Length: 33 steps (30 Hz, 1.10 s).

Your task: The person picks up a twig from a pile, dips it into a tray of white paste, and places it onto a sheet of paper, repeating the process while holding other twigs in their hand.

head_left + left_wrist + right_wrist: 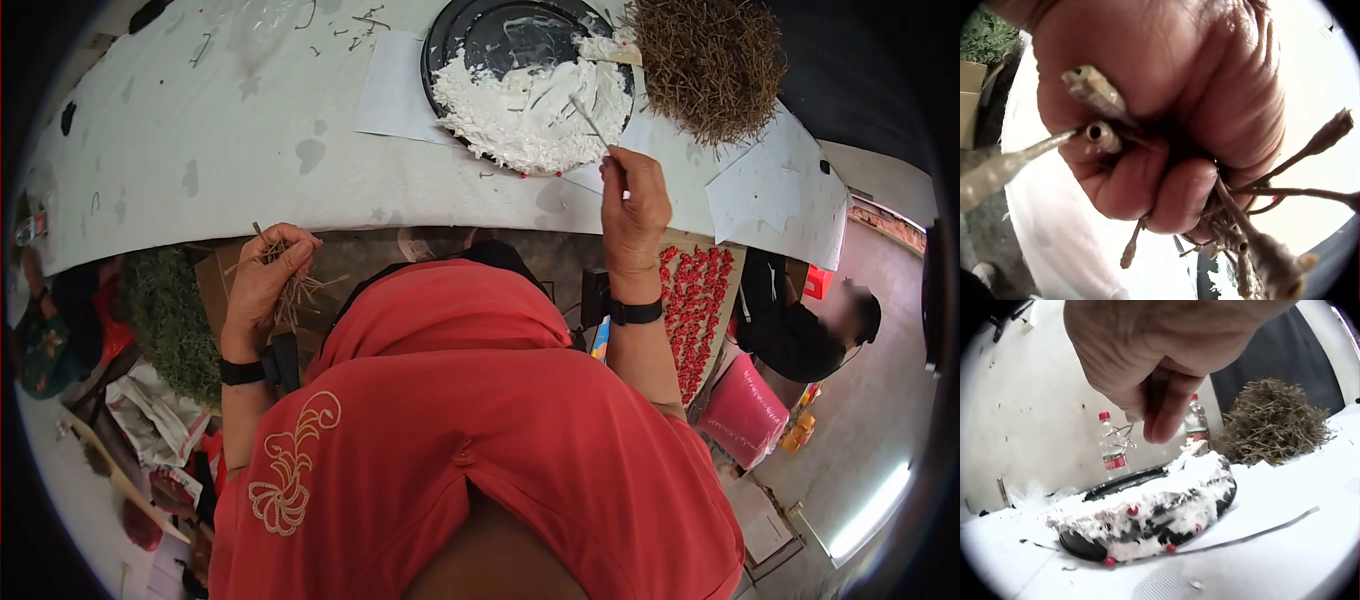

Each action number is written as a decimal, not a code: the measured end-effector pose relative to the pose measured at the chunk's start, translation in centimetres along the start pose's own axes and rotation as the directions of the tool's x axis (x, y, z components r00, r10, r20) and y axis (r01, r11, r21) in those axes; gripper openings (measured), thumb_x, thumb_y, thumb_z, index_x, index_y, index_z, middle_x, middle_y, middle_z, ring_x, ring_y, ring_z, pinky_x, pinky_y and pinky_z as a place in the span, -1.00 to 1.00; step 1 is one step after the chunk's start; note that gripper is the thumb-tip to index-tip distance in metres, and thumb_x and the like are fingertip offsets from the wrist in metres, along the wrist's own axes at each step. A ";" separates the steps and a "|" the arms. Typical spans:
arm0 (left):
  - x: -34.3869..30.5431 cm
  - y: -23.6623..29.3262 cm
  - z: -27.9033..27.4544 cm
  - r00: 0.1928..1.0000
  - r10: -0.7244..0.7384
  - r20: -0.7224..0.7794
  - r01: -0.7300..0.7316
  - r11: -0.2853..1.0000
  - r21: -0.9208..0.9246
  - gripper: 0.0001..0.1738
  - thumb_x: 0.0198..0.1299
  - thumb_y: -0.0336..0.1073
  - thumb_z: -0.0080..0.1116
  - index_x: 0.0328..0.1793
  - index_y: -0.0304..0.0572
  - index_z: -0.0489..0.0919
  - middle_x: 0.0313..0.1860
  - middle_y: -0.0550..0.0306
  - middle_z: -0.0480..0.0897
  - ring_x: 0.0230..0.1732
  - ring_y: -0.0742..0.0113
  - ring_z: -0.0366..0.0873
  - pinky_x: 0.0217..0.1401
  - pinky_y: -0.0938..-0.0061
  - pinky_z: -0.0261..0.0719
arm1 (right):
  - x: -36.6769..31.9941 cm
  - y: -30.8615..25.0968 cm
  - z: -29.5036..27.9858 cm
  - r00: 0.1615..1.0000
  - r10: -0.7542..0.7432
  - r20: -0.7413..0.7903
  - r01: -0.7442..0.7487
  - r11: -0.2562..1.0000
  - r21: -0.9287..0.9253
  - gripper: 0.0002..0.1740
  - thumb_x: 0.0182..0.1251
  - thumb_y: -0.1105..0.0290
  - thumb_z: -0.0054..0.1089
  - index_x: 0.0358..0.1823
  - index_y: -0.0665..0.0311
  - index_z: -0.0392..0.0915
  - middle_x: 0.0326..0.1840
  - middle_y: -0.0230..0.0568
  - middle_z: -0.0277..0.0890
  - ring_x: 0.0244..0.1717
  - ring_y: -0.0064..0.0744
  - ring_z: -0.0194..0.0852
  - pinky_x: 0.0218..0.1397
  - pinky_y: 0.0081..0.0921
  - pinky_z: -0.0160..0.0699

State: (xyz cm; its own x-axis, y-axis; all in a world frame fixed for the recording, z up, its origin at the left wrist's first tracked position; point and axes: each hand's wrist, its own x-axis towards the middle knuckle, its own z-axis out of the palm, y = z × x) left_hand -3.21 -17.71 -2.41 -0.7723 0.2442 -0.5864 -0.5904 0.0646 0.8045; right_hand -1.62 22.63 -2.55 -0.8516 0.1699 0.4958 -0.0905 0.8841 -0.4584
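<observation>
My left hand (262,278) grips a bunch of thin brown stems (298,292) at the table's near edge. In the left wrist view the fingers are curled round them, and several stems show knobbly, hollow ends (1102,135). My right hand (635,205) pinches one thin stem (592,122) between thumb and fingers. Its pale, whitish tip points at the white paste (530,125) spread over a round black dish (430,75). In the right wrist view the fingertips are above the dish, and small red beads (1171,549) stick to its side.
A heap of brown stems (710,65) stands right of the dish, by a paste-covered flat stick (622,55). Two plastic bottles (1114,453) stand behind. Below the table are rows of red pieces (695,310) on a board and green foliage (170,320). A person (800,335) is at the right.
</observation>
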 end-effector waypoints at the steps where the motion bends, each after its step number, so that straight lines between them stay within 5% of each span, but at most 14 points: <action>1: 0.0 0.2 0.0 1.000 0.011 -0.004 -0.011 1.000 0.009 -0.84 0.24 -0.33 0.21 -0.22 -0.29 0.58 -0.49 0.33 0.49 -0.48 0.65 0.35 -0.43 0.73 0.28 | -0.3 0.1 0.0 1.000 0.004 -0.001 -0.004 1.000 -0.002 -0.83 0.16 0.62 0.20 -0.22 0.24 0.56 -0.33 -0.18 0.51 -0.42 -0.33 0.57 -0.38 -0.47 0.55; 4: 0.2 0.4 0.0 0.999 0.029 -0.013 -0.029 1.000 0.012 -0.84 0.25 -0.32 0.21 -0.22 -0.30 0.57 -0.51 0.34 0.46 -0.48 0.66 0.32 -0.44 0.74 0.24 | -1.6 0.3 0.5 0.978 0.003 0.209 0.041 0.978 -0.204 -0.84 0.13 0.58 0.24 -0.26 0.19 0.57 -0.31 -0.23 0.53 -0.39 -0.23 0.57 -0.36 -0.42 0.56; 8: 0.1 0.3 0.2 0.999 0.030 -0.032 -0.030 1.000 -0.005 -0.84 0.25 -0.33 0.21 -0.22 -0.30 0.57 -0.51 0.34 0.46 -0.48 0.66 0.31 -0.44 0.73 0.24 | -2.0 0.1 0.5 0.962 0.035 0.270 0.025 0.976 -0.216 -0.84 0.09 0.55 0.27 -0.29 0.16 0.57 -0.30 -0.27 0.53 -0.36 -0.16 0.57 -0.35 -0.37 0.56; 13: 0.1 0.2 0.3 0.999 0.038 -0.016 -0.038 0.999 -0.003 -0.85 0.24 -0.34 0.21 -0.22 -0.30 0.56 -0.50 0.34 0.45 -0.48 0.65 0.30 -0.43 0.73 0.23 | -1.6 -0.1 0.5 0.957 0.024 0.291 0.035 0.980 -0.195 -0.83 0.08 0.58 0.25 -0.29 0.18 0.57 -0.32 -0.24 0.52 -0.38 -0.14 0.55 -0.36 -0.37 0.55; 17: -0.1 -0.2 0.0 0.999 0.041 -0.013 -0.041 0.999 -0.020 -0.85 0.24 -0.34 0.21 -0.22 -0.30 0.56 -0.48 0.34 0.46 -0.47 0.65 0.31 -0.42 0.74 0.25 | -0.7 -0.2 -0.2 0.984 -0.080 0.161 0.103 0.984 -0.145 -0.88 0.15 0.56 0.24 -0.27 0.23 0.56 -0.34 -0.25 0.53 -0.44 -0.27 0.57 -0.41 -0.46 0.55; 20: -0.3 -0.4 -0.3 0.999 0.047 -0.026 -0.048 0.999 -0.025 -0.86 0.24 -0.35 0.21 -0.22 -0.29 0.56 -0.46 0.34 0.48 -0.46 0.65 0.32 -0.41 0.74 0.26 | -0.7 -0.3 -0.4 0.980 0.182 0.085 -0.193 0.969 0.157 -0.86 0.13 0.58 0.24 -0.27 0.27 0.57 -0.33 -0.19 0.53 -0.45 -0.24 0.56 -0.43 -0.46 0.53; 21: -0.4 -0.6 -0.4 0.998 0.048 -0.037 -0.049 0.998 -0.027 -0.86 0.24 -0.35 0.21 -0.21 -0.29 0.56 -0.45 0.34 0.48 -0.45 0.65 0.33 -0.41 0.74 0.27 | -0.8 -0.3 -0.3 0.980 0.181 0.084 -0.193 0.969 0.157 -0.86 0.13 0.58 0.24 -0.27 0.27 0.57 -0.33 -0.19 0.53 -0.45 -0.24 0.56 -0.43 -0.46 0.53; 22: -0.5 -0.7 -0.4 0.998 0.048 -0.046 -0.049 0.998 -0.031 -0.87 0.24 -0.36 0.21 -0.21 -0.28 0.57 -0.43 0.33 0.49 -0.45 0.65 0.34 -0.40 0.74 0.28 | -1.0 -0.2 -0.1 0.921 0.358 0.155 -0.391 0.849 0.356 -0.90 0.18 0.54 0.23 -0.26 0.30 0.56 -0.36 -0.23 0.53 -0.47 -0.37 0.54 -0.46 -0.53 0.52; 24: -0.7 -1.0 -0.4 0.998 0.048 -0.050 -0.050 0.998 -0.039 -0.87 0.24 -0.36 0.20 -0.21 -0.28 0.57 -0.42 0.33 0.50 -0.44 0.65 0.34 -0.39 0.74 0.29 | -1.6 0.2 0.4 0.704 0.592 0.391 -0.675 0.390 0.626 -0.91 0.28 0.47 0.20 -0.26 0.35 0.55 -0.41 -0.31 0.53 -0.52 -0.62 0.51 -0.51 -0.67 0.51; 29: -1.0 -1.7 -0.6 0.998 0.048 -0.049 -0.050 0.998 -0.049 -0.88 0.24 -0.36 0.21 -0.21 -0.27 0.57 -0.40 0.33 0.51 -0.43 0.66 0.34 -0.38 0.75 0.30 | -2.7 2.3 1.2 0.645 0.628 0.435 -0.764 0.534 0.362 -0.90 0.28 0.45 0.21 -0.29 0.36 0.55 -0.51 -0.32 0.52 -0.60 -0.60 0.48 -0.56 -0.67 0.46; 31: -1.2 -1.8 -0.6 0.998 0.045 -0.043 -0.047 0.998 -0.044 -0.88 0.24 -0.36 0.21 -0.21 -0.27 0.57 -0.40 0.33 0.51 -0.43 0.66 0.34 -0.38 0.75 0.30 | -2.9 2.7 1.4 0.808 0.480 0.342 -0.549 0.824 0.142 -0.87 0.29 0.43 0.21 -0.31 0.36 0.55 -0.56 -0.35 0.51 -0.64 -0.61 0.46 -0.59 -0.68 0.42; 33: -1.3 -1.8 -0.3 0.998 0.048 -0.042 -0.050 0.998 -0.046 -0.87 0.24 -0.35 0.21 -0.21 -0.27 0.57 -0.40 0.33 0.51 -0.43 0.66 0.35 -0.38 0.75 0.30 | -3.1 3.1 1.5 0.870 0.380 0.314 -0.404 0.915 0.013 -0.86 0.29 0.41 0.22 -0.32 0.36 0.55 -0.59 -0.36 0.50 -0.66 -0.62 0.45 -0.60 -0.69 0.41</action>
State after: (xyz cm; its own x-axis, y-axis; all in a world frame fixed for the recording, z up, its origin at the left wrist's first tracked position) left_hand -1.23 -18.46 -3.19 -0.8088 0.2060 -0.5508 -0.5615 0.0078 0.8274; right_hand -0.07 24.17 -6.57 -0.9374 0.3473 0.0259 0.2547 0.7343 -0.6293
